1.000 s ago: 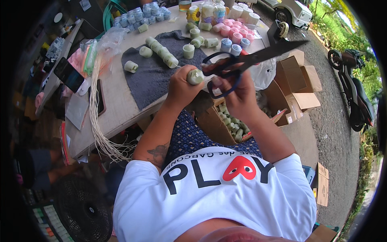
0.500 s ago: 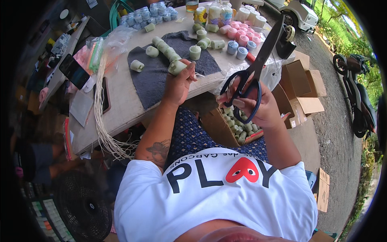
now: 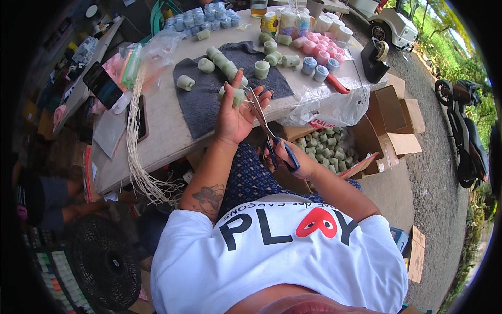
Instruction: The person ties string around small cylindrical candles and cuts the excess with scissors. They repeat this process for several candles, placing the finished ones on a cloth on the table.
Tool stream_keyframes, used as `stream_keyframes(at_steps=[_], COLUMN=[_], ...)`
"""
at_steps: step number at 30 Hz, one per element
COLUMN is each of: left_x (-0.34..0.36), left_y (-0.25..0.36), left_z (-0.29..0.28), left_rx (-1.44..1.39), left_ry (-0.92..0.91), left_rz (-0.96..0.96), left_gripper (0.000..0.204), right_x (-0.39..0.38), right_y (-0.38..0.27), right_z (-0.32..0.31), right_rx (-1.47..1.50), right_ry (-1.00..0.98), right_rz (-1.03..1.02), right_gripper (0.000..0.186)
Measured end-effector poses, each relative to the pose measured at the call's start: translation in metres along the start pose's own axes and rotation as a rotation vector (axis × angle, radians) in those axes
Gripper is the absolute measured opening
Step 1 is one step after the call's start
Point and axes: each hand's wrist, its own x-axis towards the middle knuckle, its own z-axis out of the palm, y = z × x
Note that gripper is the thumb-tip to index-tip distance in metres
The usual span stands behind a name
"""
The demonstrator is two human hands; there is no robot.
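We see the left hand (image 3: 235, 112) raised at centre frame, palm toward the camera, fingers pinching one candle (image 3: 232, 95): a short pale green cylinder with a matte, waxy surface. The right hand (image 3: 293, 157), just right of centre and lower, is closed through the dark loop handles of the scissors (image 3: 264, 123); their slim metal blades run up and left, the tips ending beside the candle at the left fingers. We cannot tell whether the blades touch it.

Behind the hands lies a flat dark grey cloth (image 3: 196, 99) with a felt-like texture, on the pale table (image 3: 162, 120). On and beside the cloth we count about nine more green candles of the same shape. At the upper centre stand groups of blue, pink and white candles; their exact number is not clear. A bundle of thin pale wicks (image 3: 137, 141) hangs over the table edge at left. At right of centre an open cardboard box (image 3: 366, 138) holds many green candles, too many to count. A crumpled clear plastic bag (image 3: 327, 99) lies at the table edge above it
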Motion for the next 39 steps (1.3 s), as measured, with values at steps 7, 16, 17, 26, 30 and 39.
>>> stream_keyframes(at_steps=[7,16,17,26,30,39], left_x=[-0.003,0.038,0.057,0.174,0.163,0.054], left_y=[0.007,0.068,0.058,-0.044,-0.020,0.080], left_z=[0.004,0.074,0.085,0.026,0.032,-0.013], left_rx=[0.086,2.091,2.202,2.649,2.305,2.070], left_ry=[0.012,-0.029,-0.069,-0.131,0.168,-0.174], left_rz=[-0.023,-0.123,-0.157,0.326,0.602,0.602], left_gripper=[0.074,0.077,0.078,0.060,0.049,0.025], right_x=[-0.012,-0.076,-0.076,-0.065,-0.051,0.029], right_y=[-0.012,-0.040,-0.036,-0.021,-0.025,-0.057], right_z=[-0.013,-0.061,-0.068,-0.077,-0.086,-0.107], right_rx=[-0.133,-0.951,-0.980,-1.167,-1.287,-1.685], right_ry=[0.117,0.722,0.746,0.889,0.917,0.949], right_rz=[0.070,0.067,0.035,-0.002,-0.048,-0.099], right_gripper=[0.035,0.048,0.046,0.038,0.042,0.041])
